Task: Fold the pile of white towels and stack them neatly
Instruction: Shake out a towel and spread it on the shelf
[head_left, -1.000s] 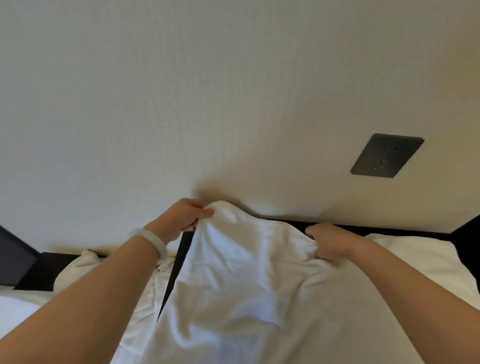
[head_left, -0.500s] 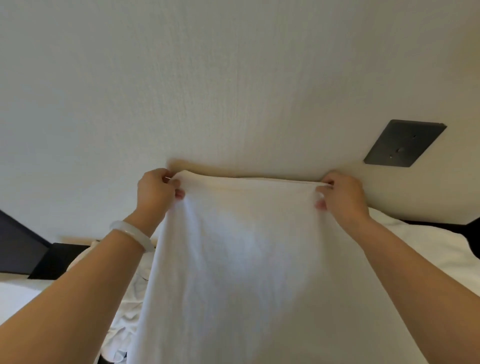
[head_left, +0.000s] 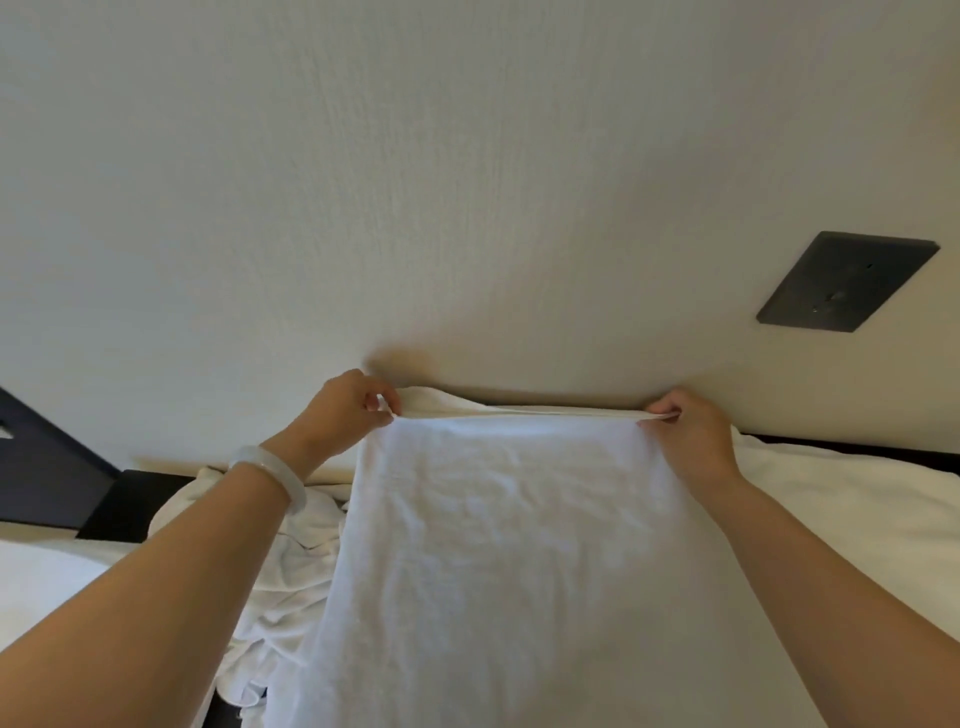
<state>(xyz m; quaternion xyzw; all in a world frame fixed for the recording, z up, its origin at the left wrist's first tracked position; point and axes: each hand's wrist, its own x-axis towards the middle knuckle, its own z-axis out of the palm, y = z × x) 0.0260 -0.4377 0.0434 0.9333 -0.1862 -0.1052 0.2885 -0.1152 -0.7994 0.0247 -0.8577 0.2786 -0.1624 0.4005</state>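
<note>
Both hands, left hand (head_left: 347, 410) and right hand (head_left: 685, 434), pinch the towel (head_left: 498, 545) by its top corners; a loosened pinch could drop an edge, skewing the fold.

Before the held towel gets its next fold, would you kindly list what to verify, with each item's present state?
1. Corner pinched by left hand: ok.
2. Other corner pinched by right hand: ok.
3. Top edge of towel taut and level: ok.
4. Face free of twist: ok, lightly wrinkled.
5. Bottom edge even: cannot tell, out of frame.
6. Clear of the unfolded pile: cannot tell.
</note>
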